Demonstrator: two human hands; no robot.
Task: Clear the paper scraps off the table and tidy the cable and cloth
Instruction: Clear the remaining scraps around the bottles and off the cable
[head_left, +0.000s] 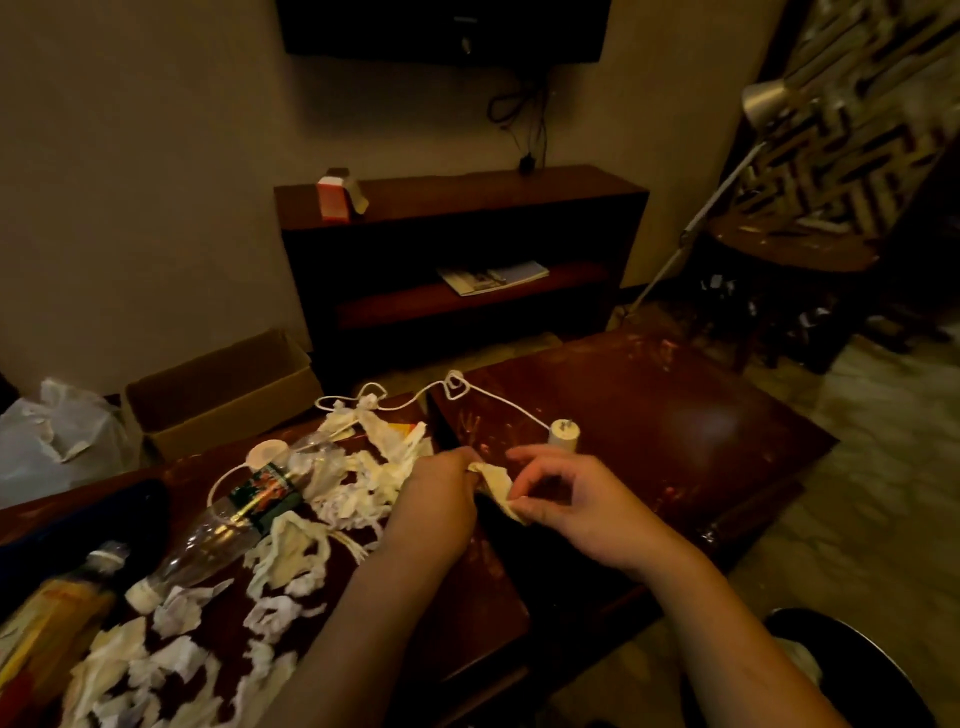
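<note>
While the left hand (441, 499) and right hand (566, 501) pinch one paper scrap (496, 480) between them, many scraps (291, 553) litter the tabletop (675, 415) left of the left hand. The cable (498, 400) lies uncoiled beyond the right hand, so the task appears barely begun.

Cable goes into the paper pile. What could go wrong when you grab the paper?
1. The cable loops through the scraps, so a grabbed handful might snag it and drag the plug along.
2. The bottle lies on its side among them; a bump may roll it off the table.
The left hand and right hand are both busy with one scrap.
</note>
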